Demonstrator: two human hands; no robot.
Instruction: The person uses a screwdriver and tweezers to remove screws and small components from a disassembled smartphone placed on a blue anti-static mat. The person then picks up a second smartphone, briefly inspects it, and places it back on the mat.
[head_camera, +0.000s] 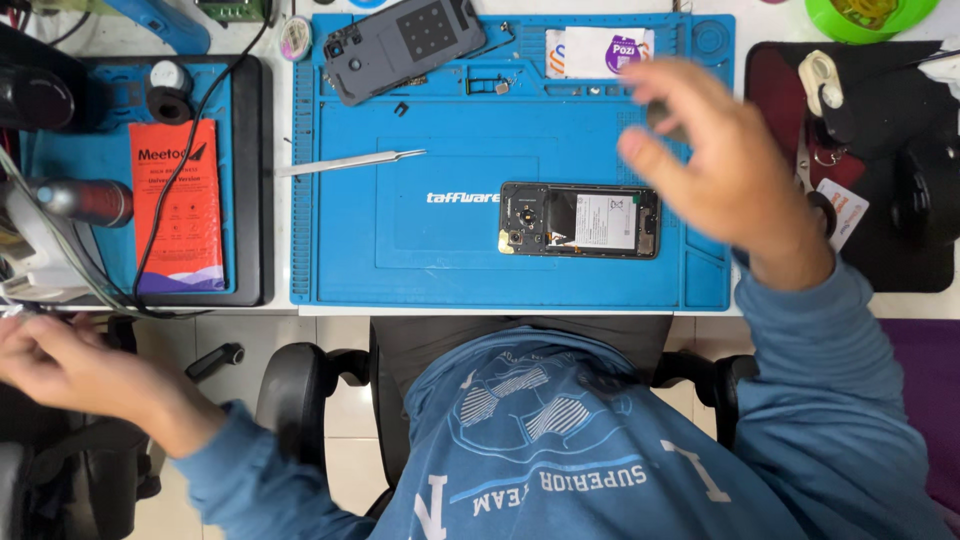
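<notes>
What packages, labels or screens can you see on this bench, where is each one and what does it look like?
Red-orange flat pouch: on the left black-rimmed tray, upright rectangle, purple-white foot.
White sachet: top slot of the blue mat, orange and purple print.
White label: inside the opened phone, mid-mat, rectangular.
Orange-white tag: right, beside the right hand.
No lit screen shows.

Phone repair bench, blue silicone work mat (350, 250), tweezers (345, 162), opened phone (580, 220) w/ back cover (405, 48) off
</notes>
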